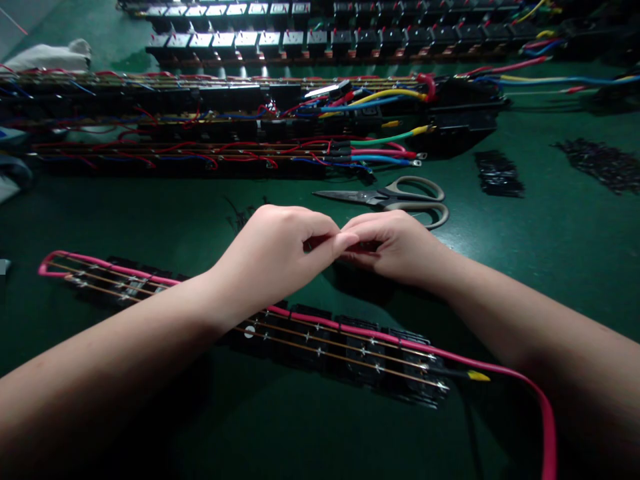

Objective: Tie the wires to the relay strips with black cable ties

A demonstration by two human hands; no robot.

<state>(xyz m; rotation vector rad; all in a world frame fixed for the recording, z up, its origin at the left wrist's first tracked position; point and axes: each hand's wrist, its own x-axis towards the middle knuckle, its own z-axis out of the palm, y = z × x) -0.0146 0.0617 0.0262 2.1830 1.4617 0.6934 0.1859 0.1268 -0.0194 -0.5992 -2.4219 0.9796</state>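
Note:
My left hand [280,250] and my right hand [395,243] meet fingertip to fingertip above the bench. Both are closed in a pinch, and whatever lies between the fingers is hidden or too small to name. Below them a black strip of sockets [310,343] lies at a slant, with copper-coloured bars along it. A thick pink wire [360,329] runs along its far edge, loops at the left end and hangs off to the lower right. Black ties hold this wire at several spots. My left forearm covers part of the strip. Just beyond my hands lie scissors [385,195] with grey handles.
Finished-looking strips with red, blue, yellow and green wires [200,157] stretch across the back. Farther off stand rows of black socket units [290,43]. Piles of small black ties [497,173] lie at right on the green bench top [550,267]. A white glove-like cloth [50,57] rests at upper left.

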